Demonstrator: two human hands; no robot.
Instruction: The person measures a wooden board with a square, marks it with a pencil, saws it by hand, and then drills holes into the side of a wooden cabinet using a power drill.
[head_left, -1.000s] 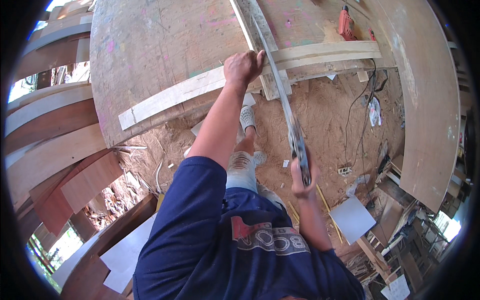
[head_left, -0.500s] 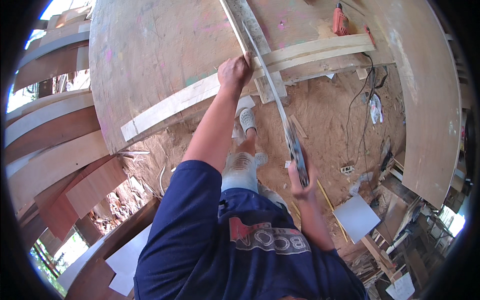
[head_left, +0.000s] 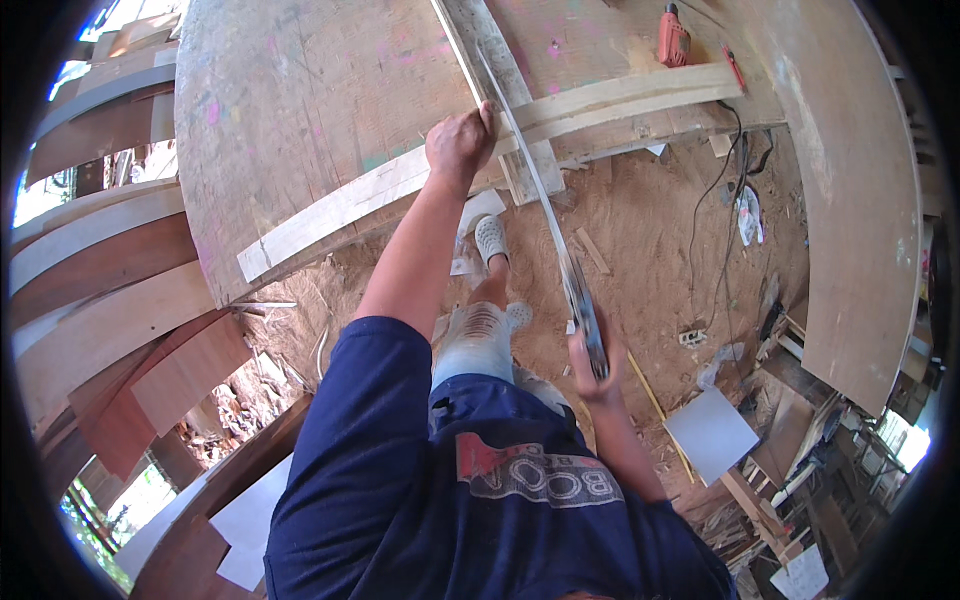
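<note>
My right hand [head_left: 598,362] is wrapped round the handle of a handsaw [head_left: 541,190]. Its long blade slants up and to the left, crossing a long pale board [head_left: 335,208] at the near edge of the work table [head_left: 290,90]. Just left of the blade, my left hand [head_left: 458,145] is closed at the near end of a narrow wooden strip [head_left: 455,45], resting on the pale board. Under the strip and blade lies a wider, weathered plank [head_left: 500,55], which sticks out past the table edge. My left fingers' undersides are hidden.
On the table's far right lie a red power drill [head_left: 673,40] and a red-handled tool [head_left: 733,68]. Black cables [head_left: 722,200] hang to the sandy floor [head_left: 650,270]. Curved panels [head_left: 110,240] are stacked at left; a large sheet [head_left: 855,200] stands at right. Offcuts litter the lower right.
My right hand has drawn the saw slightly back toward my body. The left hand keeps its place on the wood. The whole view has shifted a little.
</note>
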